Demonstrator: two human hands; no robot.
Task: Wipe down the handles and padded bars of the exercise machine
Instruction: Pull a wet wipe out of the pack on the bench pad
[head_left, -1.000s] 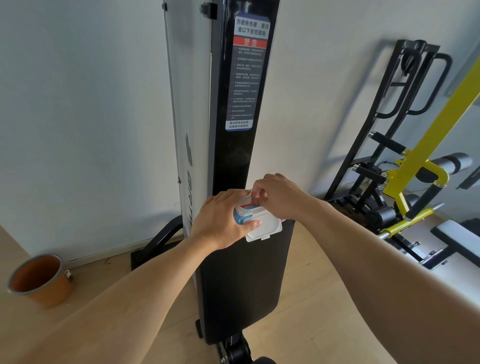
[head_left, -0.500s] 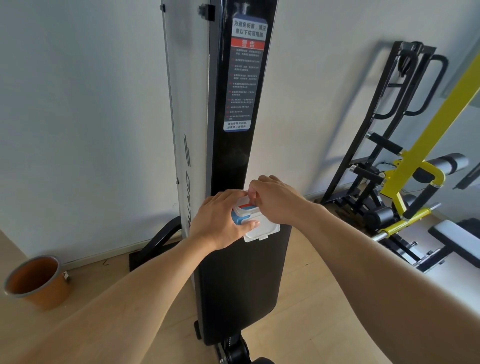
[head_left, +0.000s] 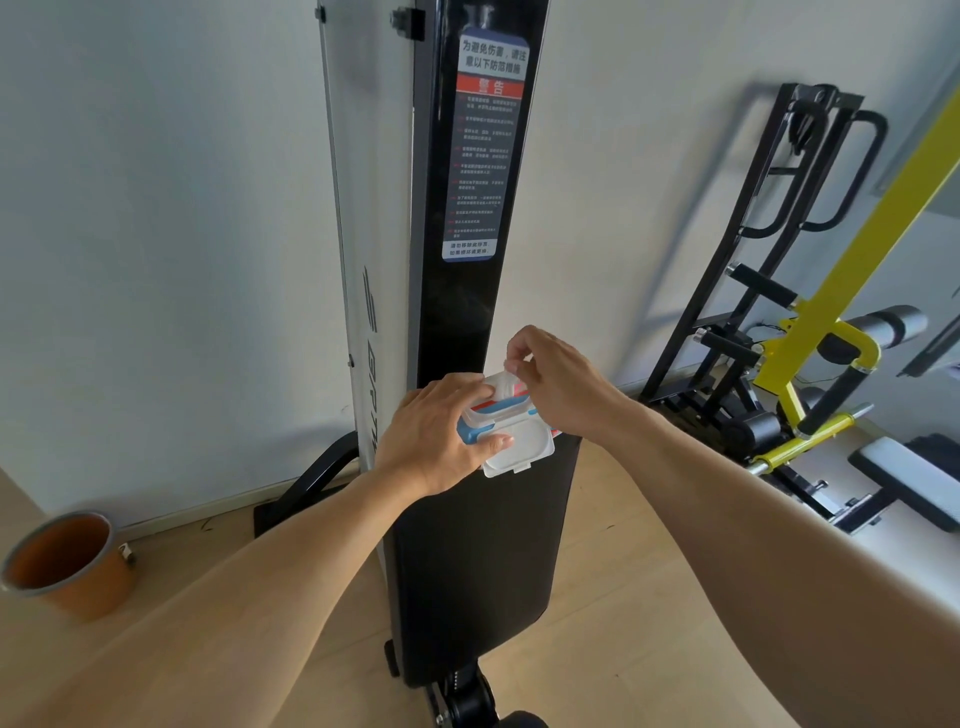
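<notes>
My left hand (head_left: 434, 436) grips a blue, red and white pack of wet wipes (head_left: 506, 426) in front of me, its white flip lid (head_left: 519, 449) hanging open toward me. Just above the pack's opening, my right hand (head_left: 558, 382) pinches the tip of a white wipe (head_left: 511, 371) that sticks up out of it. Behind both hands stands a tall black folded exercise machine (head_left: 467, 291) with a warning label. At the right is a yellow and black exercise machine (head_left: 831, 332) with black handles and a grey padded bar (head_left: 891, 325).
An orange bucket (head_left: 67, 561) sits on the wooden floor at the lower left by the white wall. A black rack (head_left: 810, 171) leans against the wall at the right. A grey bench pad (head_left: 906, 480) lies low at the far right.
My right hand has lifted a little from the pack's opening, drawing the tip of a white wipe up with it. The left hand still holds the pack in place.
</notes>
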